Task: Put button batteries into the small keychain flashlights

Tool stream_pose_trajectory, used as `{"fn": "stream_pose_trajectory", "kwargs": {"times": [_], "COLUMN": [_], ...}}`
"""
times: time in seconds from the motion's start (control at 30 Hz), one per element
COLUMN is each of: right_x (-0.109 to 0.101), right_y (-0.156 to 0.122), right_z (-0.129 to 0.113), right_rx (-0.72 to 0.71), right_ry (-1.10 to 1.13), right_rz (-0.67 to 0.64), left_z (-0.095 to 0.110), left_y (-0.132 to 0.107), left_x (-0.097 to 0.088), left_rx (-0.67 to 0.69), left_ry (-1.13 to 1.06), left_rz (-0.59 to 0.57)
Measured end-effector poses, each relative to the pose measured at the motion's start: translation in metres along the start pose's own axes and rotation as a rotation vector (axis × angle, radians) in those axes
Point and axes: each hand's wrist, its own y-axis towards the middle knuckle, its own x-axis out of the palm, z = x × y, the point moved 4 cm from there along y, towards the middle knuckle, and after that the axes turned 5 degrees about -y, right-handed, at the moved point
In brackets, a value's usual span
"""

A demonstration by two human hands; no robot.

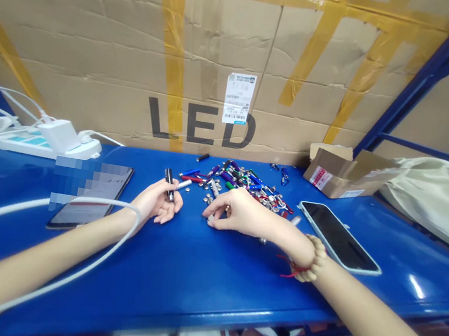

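Note:
My left hand is closed around a small black tube, like a mini flashlight body, held between thumb and fingers. A silver-white tube lies just beyond that thumb. To the right, my right hand pinches a small round silver disc, like a button cell, between thumb and index finger just over the blue table. Behind it spreads a pile of small coloured metal tubes, silver discs and clips in blue, red, purple and green. A few loose discs lie beside the right fingertips.
A tablet or large phone lies left under a white cable that loops over my left forearm. A white power strip sits behind it. On the right are a phone, an open cardboard box and a pale bag.

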Motion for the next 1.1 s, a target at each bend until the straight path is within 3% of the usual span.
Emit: {"fn": "stream_pose_trajectory", "kwargs": {"times": [0.2,0.33,0.5,0.6,0.67,0.77,0.93,1.1], "right_x": [0.001,-0.015,-0.071,-0.11,-0.129,-0.136,-0.122,-0.107], "right_y": [-0.001,-0.003,-0.012,-0.026,-0.033,-0.03,-0.009,0.005], "right_z": [-0.002,-0.004,0.023,0.064,0.092,0.129,0.17,0.198], "right_rx": [0.003,-0.003,0.121,0.376,0.56,0.728,0.714,0.743], "right_ry": [0.028,0.009,-0.125,-0.246,-0.378,-0.556,-0.63,-0.736], "right_rz": [-0.015,0.029,0.327,0.591,0.69,0.537,0.335,0.247], "left_z": [-0.001,-0.002,-0.002,-0.002,-0.002,-0.001,0.004,0.006], "left_y": [0.003,0.006,0.004,0.002,0.001,-0.001,-0.008,-0.014], "left_x": [-0.002,-0.003,-0.003,-0.002,-0.001,0.0,0.003,0.003], "left_rx": [0.002,-0.014,0.006,0.023,0.026,0.005,-0.008,-0.019], "left_ry": [-0.003,-0.01,-0.011,-0.016,-0.014,0.005,0.02,0.004], "left_rz": [-0.018,-0.025,-0.026,-0.022,-0.03,-0.033,-0.043,-0.076]}}
